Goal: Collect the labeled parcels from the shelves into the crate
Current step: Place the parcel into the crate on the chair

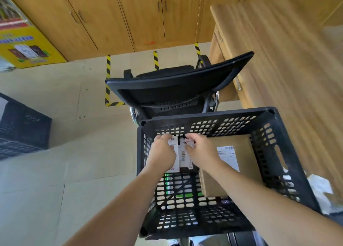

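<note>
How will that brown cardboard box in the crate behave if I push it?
The cardboard box looks stiff, flat-faced and square-edged, so it probably slides rather than rolls. Lying broad and low, it seems unlikely to tip. The slotted floor of the crate may drag slightly.

The left hand [163, 153] and right hand [201, 152] cover most of the parcels [182, 157] they hold in the crate [204, 116]. Only strips of white label show between them, with print too small to read, and there may be two parcels or just one. The right forearm hides the near corner of the cardboard box [243, 164], whose label is also unreadable. The crate hides the lower part of the chair [176, 90]. The counter [278, 60] on the right is smeared by blur. The left edge cuts off a yellow carton [24, 47] and a second black crate [22, 127]. The pale things [319, 190] beyond the crate's right wall are too blurred to name.
</note>
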